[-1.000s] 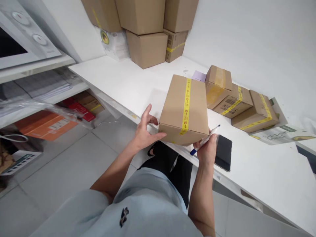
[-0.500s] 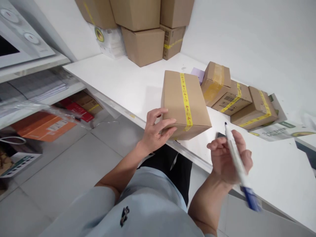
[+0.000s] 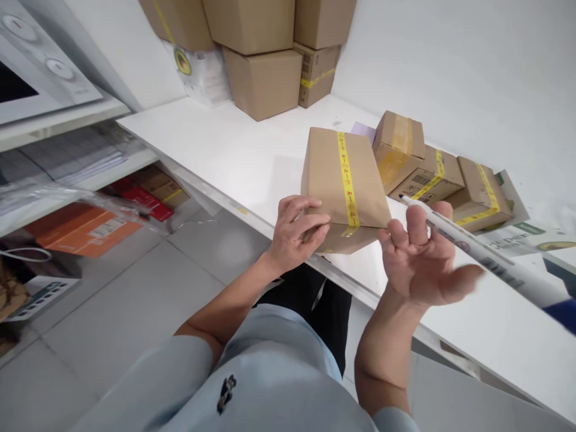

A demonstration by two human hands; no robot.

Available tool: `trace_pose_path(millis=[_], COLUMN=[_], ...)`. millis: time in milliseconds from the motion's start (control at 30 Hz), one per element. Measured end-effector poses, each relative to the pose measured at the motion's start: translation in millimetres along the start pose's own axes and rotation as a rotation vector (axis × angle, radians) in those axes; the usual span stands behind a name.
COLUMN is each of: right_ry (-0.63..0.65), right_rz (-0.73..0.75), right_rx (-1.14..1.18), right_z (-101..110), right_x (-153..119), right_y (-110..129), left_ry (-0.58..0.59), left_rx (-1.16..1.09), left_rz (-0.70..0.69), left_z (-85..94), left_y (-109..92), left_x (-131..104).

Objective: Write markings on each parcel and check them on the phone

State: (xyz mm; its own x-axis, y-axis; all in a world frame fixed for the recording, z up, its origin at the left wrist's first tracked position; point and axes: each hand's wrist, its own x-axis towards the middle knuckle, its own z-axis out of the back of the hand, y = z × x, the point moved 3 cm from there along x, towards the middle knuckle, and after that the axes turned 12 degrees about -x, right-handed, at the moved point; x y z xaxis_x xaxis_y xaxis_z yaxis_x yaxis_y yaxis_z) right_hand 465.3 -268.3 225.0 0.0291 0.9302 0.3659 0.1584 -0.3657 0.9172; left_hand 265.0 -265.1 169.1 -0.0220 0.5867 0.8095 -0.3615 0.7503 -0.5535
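Observation:
A brown cardboard box (image 3: 326, 180) with yellow printed tape along its top stands near the front edge of the white table (image 3: 216, 144). My left hand (image 3: 297, 234) has its curled fingers on the box's near left corner. At the box's near right corner, my right hand (image 3: 416, 258) is palm up with its thumb stretched out. A white marker (image 3: 481, 249) with a blue end lies between the fingers of that hand, its dark tip pointing left and its blue end out to the right.
Three smaller taped boxes (image 3: 425, 174) stand in a row by the wall. Larger boxes (image 3: 265, 84) are stacked at the back. Right of the small boxes lies printed packaging (image 3: 526, 237). On the left, shelves (image 3: 139, 159) hold a microwave (image 3: 45, 66), papers and an orange box (image 3: 83, 228).
The marker has swung from steep to nearly level, its blue end further right. My right hand has turned and opened its thumb. The box and my left hand appear slightly further right.

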Motion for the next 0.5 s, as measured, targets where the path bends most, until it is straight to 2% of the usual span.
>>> trace_pose_path(millis=[133,267,367,500], right_ry=[-0.14,-0.208,-0.203,-0.12], right_rz=[-0.02,0.023,0.1,0.17], right_rx=[-0.226,-0.451,-0.611,-0.809], right_z=[-15,-28,-28,-24], right_x=[13,17,15,12], right_y=[-1,2,3,-4], left_ry=[-0.005,-0.039,-0.016,0.011], left_rx=[0.039,0.005,0.023,0.046], left_rz=[-0.024,-0.033,-0.013,-0.014], left_z=[-1.0,-1.7,-2.7,-3.0], left_y=[0,-1,0,2], left_x=[3,1,-1,-2])
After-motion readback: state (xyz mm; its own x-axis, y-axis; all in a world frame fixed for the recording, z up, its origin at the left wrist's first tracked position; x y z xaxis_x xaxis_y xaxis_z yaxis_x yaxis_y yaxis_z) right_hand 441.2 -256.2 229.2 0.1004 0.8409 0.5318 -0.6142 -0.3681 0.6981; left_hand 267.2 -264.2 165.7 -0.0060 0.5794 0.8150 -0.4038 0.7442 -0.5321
